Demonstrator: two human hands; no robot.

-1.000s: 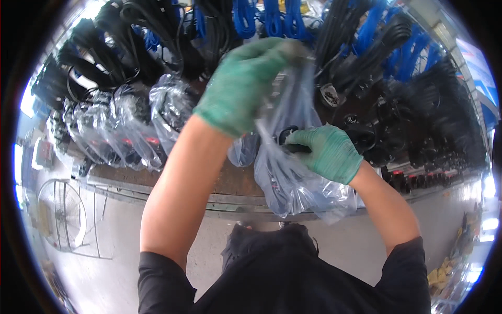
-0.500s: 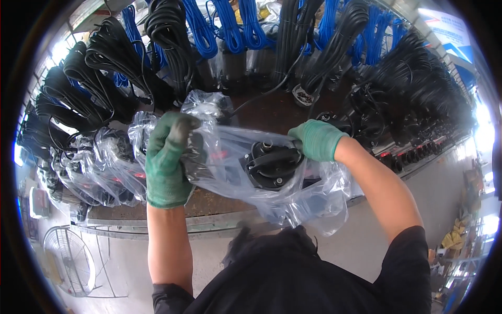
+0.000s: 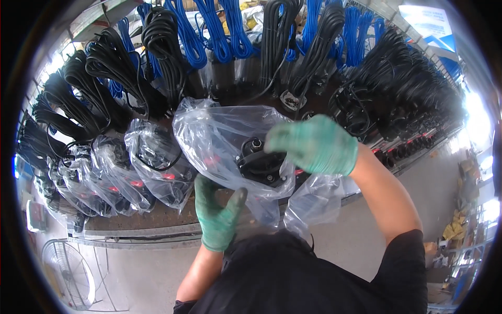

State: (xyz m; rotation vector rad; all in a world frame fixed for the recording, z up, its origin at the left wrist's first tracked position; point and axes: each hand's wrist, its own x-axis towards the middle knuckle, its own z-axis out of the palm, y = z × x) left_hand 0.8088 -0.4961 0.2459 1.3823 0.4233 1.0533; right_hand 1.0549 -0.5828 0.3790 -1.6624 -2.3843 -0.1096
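Observation:
A clear plastic bag (image 3: 219,133) is draped over a black pump-like device (image 3: 261,165) standing on the bench. My right hand (image 3: 314,144), in a green glove, rests on the bag over the top of the device and grips the plastic. Below it, my left hand (image 3: 217,214), also green-gloved, is under the bag's lower edge with fingers spread, touching the plastic near the device's base. The lower part of the device is hidden by the bag and my hands.
Several bagged devices (image 3: 151,167) stand in a row to the left on the bench (image 3: 141,227). Coils of black cable (image 3: 162,47) and blue cable (image 3: 225,31) fill the back. A wire fan guard (image 3: 68,267) sits on the floor at lower left.
The bag has been pulled down over the device. My left hand dropped from the bag's left side to below it; my right hand moved in over the device's top.

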